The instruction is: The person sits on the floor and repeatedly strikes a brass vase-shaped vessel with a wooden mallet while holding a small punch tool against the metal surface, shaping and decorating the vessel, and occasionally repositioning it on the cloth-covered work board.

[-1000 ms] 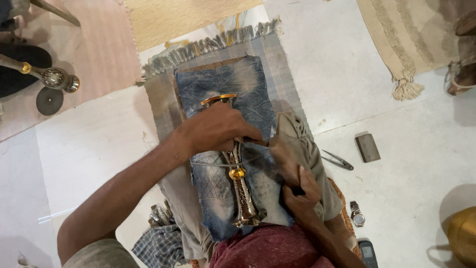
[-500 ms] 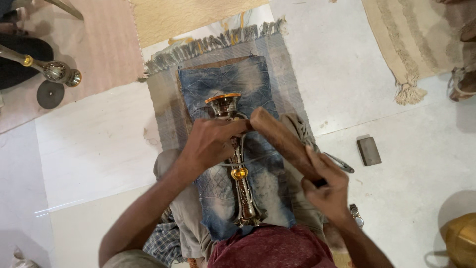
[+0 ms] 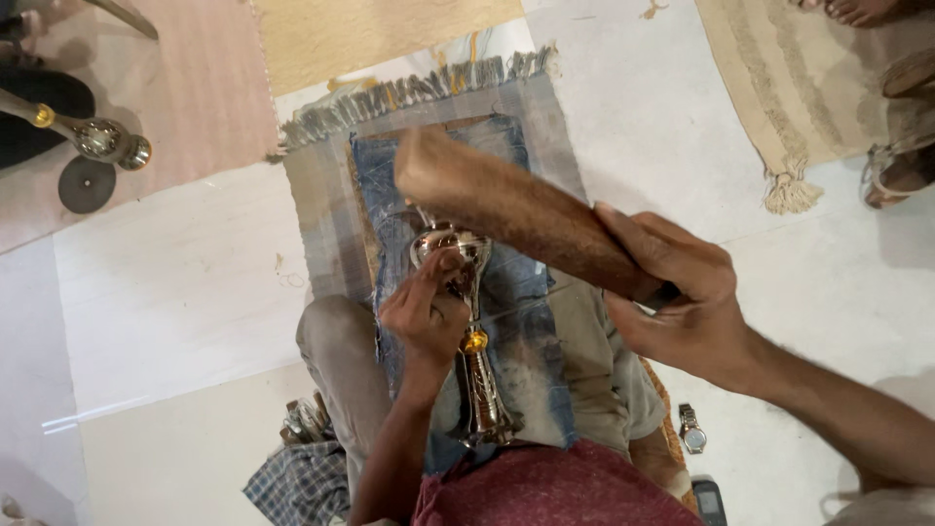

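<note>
A pale tiled floor [image 3: 185, 292] is seen all around the hands. A fringed grey mat [image 3: 321, 205] is spread beneath them, with a yellow rug [image 3: 370, 29] beyond it. A pinkish rug [image 3: 195, 107] is laid far to their left, and a beige tasselled rug [image 3: 779, 88] to their right. Soft, even light is cast throughout.

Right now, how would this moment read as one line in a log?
left hand: steadies brass trumpet-shaped piece at its bell | right hand: grips raised wooden mallet | piece lies on denim cloth over lap
</note>
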Tool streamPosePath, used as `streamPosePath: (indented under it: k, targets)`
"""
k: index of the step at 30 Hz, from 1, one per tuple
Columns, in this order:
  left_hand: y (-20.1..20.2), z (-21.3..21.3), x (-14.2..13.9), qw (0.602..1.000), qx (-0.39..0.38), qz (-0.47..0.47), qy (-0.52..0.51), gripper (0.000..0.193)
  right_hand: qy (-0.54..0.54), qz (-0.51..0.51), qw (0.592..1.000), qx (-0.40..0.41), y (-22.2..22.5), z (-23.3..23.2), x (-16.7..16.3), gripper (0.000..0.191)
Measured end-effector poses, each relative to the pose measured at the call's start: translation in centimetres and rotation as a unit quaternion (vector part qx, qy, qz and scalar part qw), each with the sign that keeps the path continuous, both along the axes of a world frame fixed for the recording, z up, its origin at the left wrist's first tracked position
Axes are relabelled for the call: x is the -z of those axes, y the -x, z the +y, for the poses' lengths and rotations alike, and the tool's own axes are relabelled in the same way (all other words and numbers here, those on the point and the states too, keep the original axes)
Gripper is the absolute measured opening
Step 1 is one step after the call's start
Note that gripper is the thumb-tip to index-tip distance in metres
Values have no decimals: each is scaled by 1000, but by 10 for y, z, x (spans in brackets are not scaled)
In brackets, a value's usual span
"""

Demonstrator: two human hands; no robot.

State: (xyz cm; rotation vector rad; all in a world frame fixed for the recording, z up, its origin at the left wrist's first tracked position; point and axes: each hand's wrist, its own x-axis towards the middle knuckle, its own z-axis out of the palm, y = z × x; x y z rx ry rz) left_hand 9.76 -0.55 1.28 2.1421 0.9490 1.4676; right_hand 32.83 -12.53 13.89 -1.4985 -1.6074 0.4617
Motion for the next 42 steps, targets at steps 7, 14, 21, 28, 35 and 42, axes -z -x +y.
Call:
streamPosePath:
  k: [7, 14, 21, 28, 35, 42]
  targets:
    - [3, -6, 29, 994, -94, -47, 29, 26, 7, -344, 938, -48, 12, 19, -23, 84]
    - [6, -11, 32, 992, -109, -62, 3, 29, 15, -379, 922, -72, 26, 30, -23, 85]
    - [13, -13, 34, 992, -110, -45, -33, 17, -13, -399, 914, -70, 39, 22, -27, 85]
    - [5, -10, 33, 982, -153, -82, 77, 21, 38, -386, 921, -29, 45, 24, -23, 80]
    - [4, -10, 28, 987, -133, -88, 21, 19, 9, -275, 960, -55, 42, 32, -23, 82]
    - [6, -9, 29, 989, -131, -56, 47, 8, -15, -395, 916, -67, 49, 36, -32, 86]
